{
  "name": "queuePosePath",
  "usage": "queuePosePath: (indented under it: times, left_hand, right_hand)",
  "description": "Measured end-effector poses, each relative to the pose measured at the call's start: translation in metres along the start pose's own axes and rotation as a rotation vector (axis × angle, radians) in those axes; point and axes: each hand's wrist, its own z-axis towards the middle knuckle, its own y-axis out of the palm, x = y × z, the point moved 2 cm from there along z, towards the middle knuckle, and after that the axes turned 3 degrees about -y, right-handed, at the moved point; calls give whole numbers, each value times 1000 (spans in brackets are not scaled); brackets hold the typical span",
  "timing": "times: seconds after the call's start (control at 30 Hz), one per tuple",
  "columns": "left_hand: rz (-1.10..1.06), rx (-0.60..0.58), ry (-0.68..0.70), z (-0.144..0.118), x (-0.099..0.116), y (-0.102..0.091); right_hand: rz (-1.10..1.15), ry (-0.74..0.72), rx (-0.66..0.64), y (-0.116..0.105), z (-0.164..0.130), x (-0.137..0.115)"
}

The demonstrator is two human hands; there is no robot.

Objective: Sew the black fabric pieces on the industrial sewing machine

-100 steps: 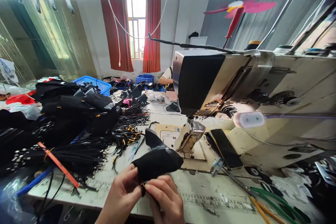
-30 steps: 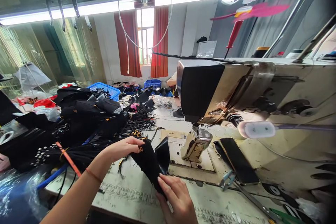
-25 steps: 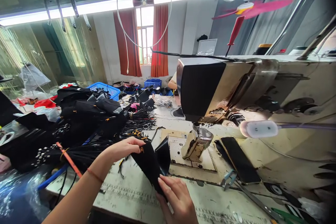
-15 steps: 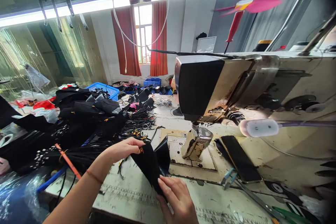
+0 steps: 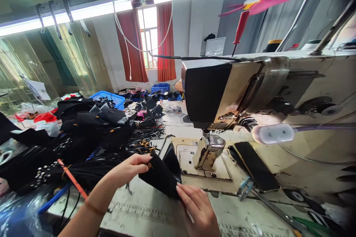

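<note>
Between my two hands is a black fabric piece (image 5: 161,176) with a small orange embroidered mark near its upper left corner. Part of it folds back at the right, showing a smooth, shiny black face. My left hand (image 5: 139,166) pinches the upper left corner beside the mark. At the lower right end, my right hand (image 5: 198,205) grips the edge between thumb and fingers. The piece is held over the table, just left of the post-bed sewing machine (image 5: 208,152), apart from its needle area.
Black fabric pieces (image 5: 94,118) and bundled black cords (image 5: 102,170) are heaped at the left. Right of the machine post lie a phone (image 5: 258,166), small blue-handled snippers (image 5: 244,188) and a long metal tool (image 5: 275,207). A printed ruler (image 5: 139,211) runs along the table's front.
The black piece has turned flatter, its lower right end rising with my right hand, which moved right and slightly up. My left hand lowered slightly. The camera view shifted a little.
</note>
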Motion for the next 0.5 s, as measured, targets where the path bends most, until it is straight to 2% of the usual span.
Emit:
queuePosePath:
  times: [0.1, 0.13, 0.2, 0.27, 0.33, 0.43, 0.5]
  left_hand:
    - [-68, 241, -10, -24, -25, 37]
    - [-166, 411, -23, -33, -38, 51]
    - [-272, 591, -61, -49, -67, 84]
    - [-327, 664, -77, -60, -90, 112]
    - [-343, 731, -78, -67, -105, 129]
    - [-324, 756, -92, -75, -110, 136]
    - [-302, 742, -106, -79, -106, 134]
  right_hand:
    - [-130, 106, 114, -12, 7, 2]
    - [-142, 140, 145, -14, 8, -1]
    - [-30, 172, 145, -13, 8, -14]
    - [202, 198, 83, -7, 7, -30]
    - [396, 243, 44, -2, 9, -43]
    - [560, 315, 26, -1, 15, -51]
    - [583, 379, -10, -4, 20, -49]
